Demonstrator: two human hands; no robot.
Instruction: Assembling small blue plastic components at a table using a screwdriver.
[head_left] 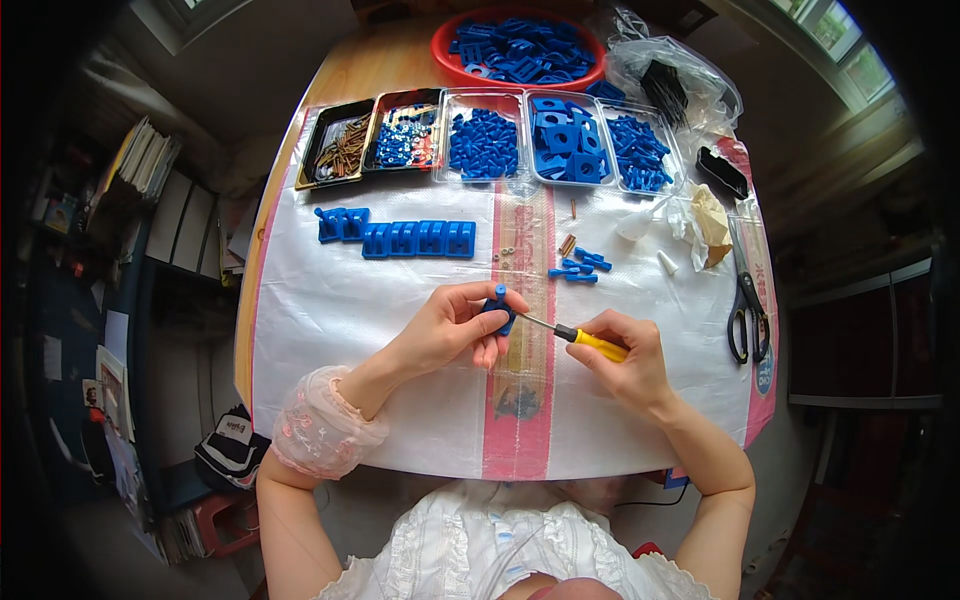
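Note:
Over the middle of the table, my left hand (455,325) pinches a blue plastic part (500,294) with a round knob pointing away from me. My right hand (625,355) is closed round a yellow and black screwdriver (598,345). Its metal shaft reaches left to the blue part; whether the tip sits in a screw is hidden by my fingers. Beyond my left hand stands a row of blue assembled pieces (418,240). Several small blue pegs (580,266) lie loose to the right, next to a few copper-coloured pins (567,245) and tiny nuts (505,255).
Trays along the back hold copper pins (343,145), metal and blue bits (407,138), blue pegs (484,143), square blue plates (568,140) and more pegs (640,152). Behind them stands a red basin (443,62) of blue parts. Black scissors (747,320) lie at the right edge.

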